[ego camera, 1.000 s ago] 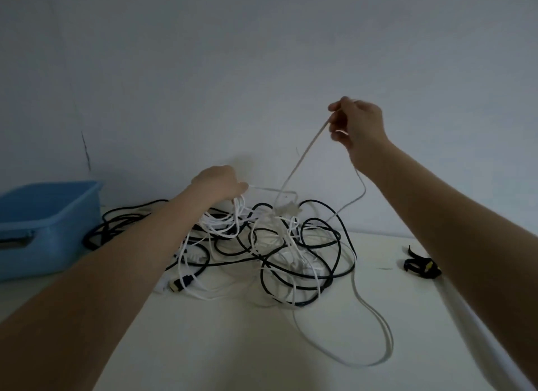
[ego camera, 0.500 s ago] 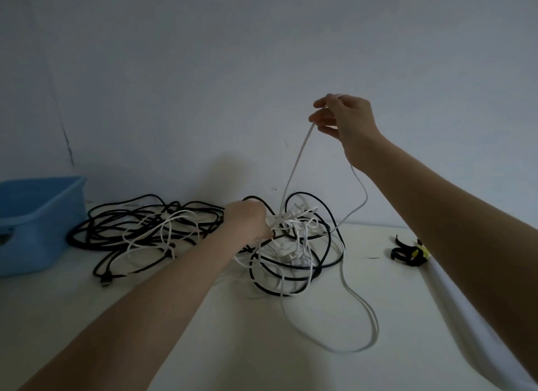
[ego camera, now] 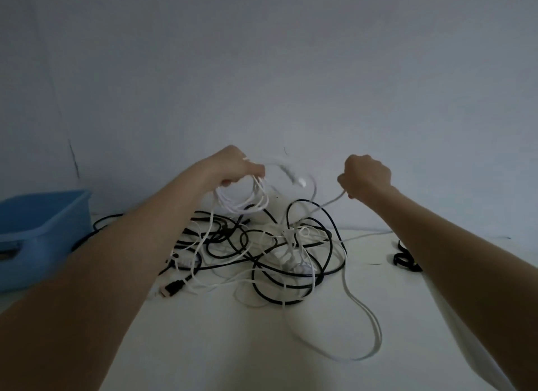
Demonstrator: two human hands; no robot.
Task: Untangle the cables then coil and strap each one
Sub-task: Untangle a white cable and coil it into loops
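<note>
A tangle of black and white cables point(ego camera: 262, 253) lies on the white table point(ego camera: 233, 347) by the wall. Above the pile's left part, my left hand point(ego camera: 233, 166) grips a bunch of thin white cable loops point(ego camera: 241, 200), lifted clear of the table. My right hand point(ego camera: 365, 176) is level with it on the right and holds a flat white cable point(ego camera: 332, 201) in a fist. That cable runs down into the tangle and ends in a long loop point(ego camera: 364, 347) near the table's front. A black plug point(ego camera: 174, 287) sticks out at the pile's left.
A blue plastic bin point(ego camera: 40, 233) stands at the left edge of the table. Black straps point(ego camera: 403, 258) lie at the right, partly behind my right forearm. The wall rises right behind the cable pile.
My right hand has come down from high above the pile, still holding the flat white cable. My left hand has risen with white loops. The view has shifted.
</note>
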